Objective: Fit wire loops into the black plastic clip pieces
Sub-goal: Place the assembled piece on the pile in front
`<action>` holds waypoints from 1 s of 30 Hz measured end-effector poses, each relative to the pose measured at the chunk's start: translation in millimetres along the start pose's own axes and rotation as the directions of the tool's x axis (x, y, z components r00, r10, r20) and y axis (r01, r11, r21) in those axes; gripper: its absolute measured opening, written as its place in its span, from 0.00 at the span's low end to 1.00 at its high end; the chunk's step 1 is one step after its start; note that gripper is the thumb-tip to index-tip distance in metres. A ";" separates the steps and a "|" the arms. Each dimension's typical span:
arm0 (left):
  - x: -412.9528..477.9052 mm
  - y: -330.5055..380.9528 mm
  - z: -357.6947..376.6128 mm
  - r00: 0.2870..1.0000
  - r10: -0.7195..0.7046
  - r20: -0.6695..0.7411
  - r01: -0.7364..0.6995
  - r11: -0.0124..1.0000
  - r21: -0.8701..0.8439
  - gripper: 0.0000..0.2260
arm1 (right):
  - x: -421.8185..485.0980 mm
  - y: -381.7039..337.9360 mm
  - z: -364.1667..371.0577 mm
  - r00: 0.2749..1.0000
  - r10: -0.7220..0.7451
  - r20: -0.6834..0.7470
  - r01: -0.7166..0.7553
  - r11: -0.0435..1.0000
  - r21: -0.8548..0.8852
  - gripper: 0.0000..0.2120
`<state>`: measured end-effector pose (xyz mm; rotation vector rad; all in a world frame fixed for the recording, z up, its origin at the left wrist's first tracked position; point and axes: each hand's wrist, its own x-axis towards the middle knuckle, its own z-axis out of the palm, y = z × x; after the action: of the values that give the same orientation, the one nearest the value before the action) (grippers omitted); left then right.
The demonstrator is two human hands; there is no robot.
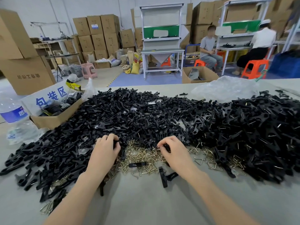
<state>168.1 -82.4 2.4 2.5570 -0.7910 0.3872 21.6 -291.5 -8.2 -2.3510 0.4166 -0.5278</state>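
A water bottle (13, 112) and cardboard box (48, 121) are seen left of the grip, stacked cartons (97, 34) well beyond.

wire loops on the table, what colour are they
Shiny brassy gold; the wire loops show best in the head view, heaped beside black clips.

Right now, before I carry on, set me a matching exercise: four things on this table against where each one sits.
Things
1. clear plastic water bottle with a blue label
2. open brown cardboard box
3. heap of brass-coloured wire loops
4. crumpled clear plastic bag

Places
A. between the left hand and the right hand
B. back right, behind the pile of black plastic clips
C. far left, left of the box
D. back left, beside the clip pile

Pairs: 1-C, 2-D, 3-A, 4-B.
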 end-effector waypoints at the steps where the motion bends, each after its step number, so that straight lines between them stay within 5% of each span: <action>1: 1.3 0.7 -1.8 1.000 -0.002 -0.007 0.002 0.998 -0.059 0.07 | -0.8 0.5 -2.1 1.000 0.012 -0.019 -0.011 0.998 0.061 0.07; 9: 6.3 27.0 -10.9 0.979 -0.093 -0.182 -0.007 0.877 -0.481 0.07 | -4.6 11.6 -11.7 0.990 0.090 -0.107 -0.067 0.976 0.206 0.10; 15: -2.4 72.2 4.8 0.972 -0.205 -0.118 0.046 0.653 -0.756 0.09 | -6.1 21.1 -13.6 0.997 0.073 0.036 -0.077 0.990 0.114 0.30; 22: -11.1 140.4 42.7 0.983 -0.181 -0.039 0.037 0.395 -0.918 0.08 | -8.4 21.1 -17.9 0.998 0.058 -0.035 -0.036 0.888 0.458 0.14; 30: -11.5 148.7 58.8 0.996 -0.089 0.018 0.056 0.445 -0.894 0.09 | 0.8 24.0 -24.5 0.998 0.065 0.000 -0.051 0.786 0.616 0.07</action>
<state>79.4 -215.8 -5.3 1.5283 -0.6136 -0.0581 7.1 -322.5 -7.6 -1.6917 0.2682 -0.5585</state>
